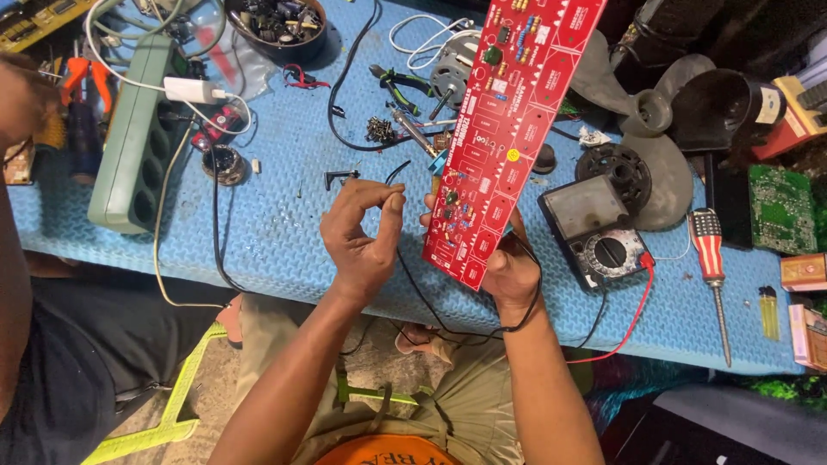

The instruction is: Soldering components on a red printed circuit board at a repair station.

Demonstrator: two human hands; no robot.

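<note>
My right hand (pixel 510 274) grips the lower end of a long red circuit board (pixel 508 129), which tilts up and away over the blue mat (pixel 276 215). A black wire loops around that wrist. My left hand (pixel 362 232) is raised just left of the board, thumb and forefinger pinched on something small; I cannot tell what it is. A thin black wire (pixel 413 284) runs down from near those fingertips.
A multimeter (pixel 596 228) with red and black leads lies right of the board. A striped screwdriver (pixel 711 258), fan blade (pixel 655 112), green power strip (pixel 129 138), small motor (pixel 452 73), pliers and a bowl of parts (pixel 277 21) crowd the mat. Another person's arm (pixel 13 112) is at the left edge.
</note>
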